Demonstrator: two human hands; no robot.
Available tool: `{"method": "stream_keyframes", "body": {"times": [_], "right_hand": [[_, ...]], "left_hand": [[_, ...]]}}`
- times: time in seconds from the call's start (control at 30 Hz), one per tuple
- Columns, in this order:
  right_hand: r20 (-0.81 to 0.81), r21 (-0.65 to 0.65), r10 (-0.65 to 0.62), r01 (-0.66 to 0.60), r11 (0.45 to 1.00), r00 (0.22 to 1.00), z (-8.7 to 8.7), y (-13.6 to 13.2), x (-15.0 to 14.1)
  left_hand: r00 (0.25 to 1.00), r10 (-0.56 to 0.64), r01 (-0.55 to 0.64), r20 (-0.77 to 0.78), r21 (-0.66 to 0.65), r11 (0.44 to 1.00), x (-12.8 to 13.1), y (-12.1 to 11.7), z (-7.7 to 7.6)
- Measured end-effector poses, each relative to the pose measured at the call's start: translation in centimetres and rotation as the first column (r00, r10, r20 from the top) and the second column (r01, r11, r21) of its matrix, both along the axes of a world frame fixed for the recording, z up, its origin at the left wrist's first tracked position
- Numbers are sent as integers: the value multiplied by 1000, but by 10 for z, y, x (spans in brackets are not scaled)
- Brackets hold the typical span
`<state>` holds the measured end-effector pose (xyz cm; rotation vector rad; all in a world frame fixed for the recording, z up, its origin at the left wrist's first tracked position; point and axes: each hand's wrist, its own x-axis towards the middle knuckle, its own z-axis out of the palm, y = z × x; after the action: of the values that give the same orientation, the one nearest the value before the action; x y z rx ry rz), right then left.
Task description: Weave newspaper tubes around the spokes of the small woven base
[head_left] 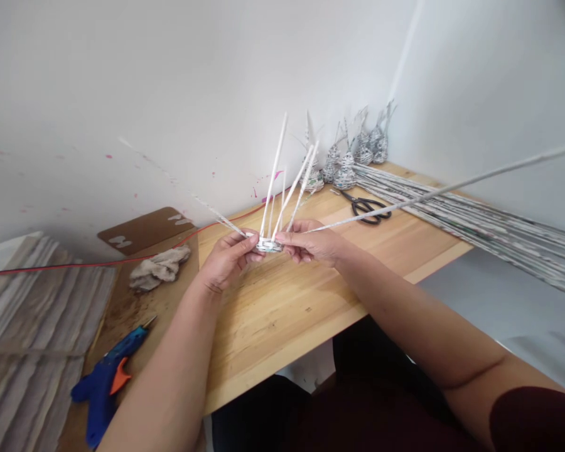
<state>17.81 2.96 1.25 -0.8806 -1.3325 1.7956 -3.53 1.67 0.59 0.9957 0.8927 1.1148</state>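
Head view: my left hand (231, 254) and right hand (313, 242) pinch the weave (269, 246) between them, stakes (274, 176) rising, inside the near edge of the table (282, 320).

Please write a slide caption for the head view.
Left hand and right hand hold a woven piece, rods upward, above the table.

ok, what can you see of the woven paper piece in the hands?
The woven paper piece is small, low and whitish with greenish specks, apparently rolled paper strands. Several pale stakes rise from it, leaning somewhat right. The left hand and right hand pinch its sides over the wooden tabletop; a long strand runs out past each.
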Motion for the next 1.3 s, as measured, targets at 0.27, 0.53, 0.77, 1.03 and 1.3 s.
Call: {"method": "stream_keyframes", "body": {"times": [0.27,0.53,0.77,1.03,1.3], "right_hand": [[-336,124,-63,110,986,940,3,7,11],[-271,427,-190,295,855,944,-2,8,4],[-333,461,-223,365,809,916,-1,6,2],[-315,558,-158,317,767,936,4,-4,1],[-239,557,-194,298,776,952,4,-8,1]], "left_hand": [[993,62,-60,104,-22,998,-5,4,2],[981,7,5,194,-63,998,-6,2,1],[963,52,-15,264,-137,990,-10,-2,1],[971,43,-10,237,-139,990,-10,0,-2],[992,2,11,129,-102,995,-9,0,-3]]}}
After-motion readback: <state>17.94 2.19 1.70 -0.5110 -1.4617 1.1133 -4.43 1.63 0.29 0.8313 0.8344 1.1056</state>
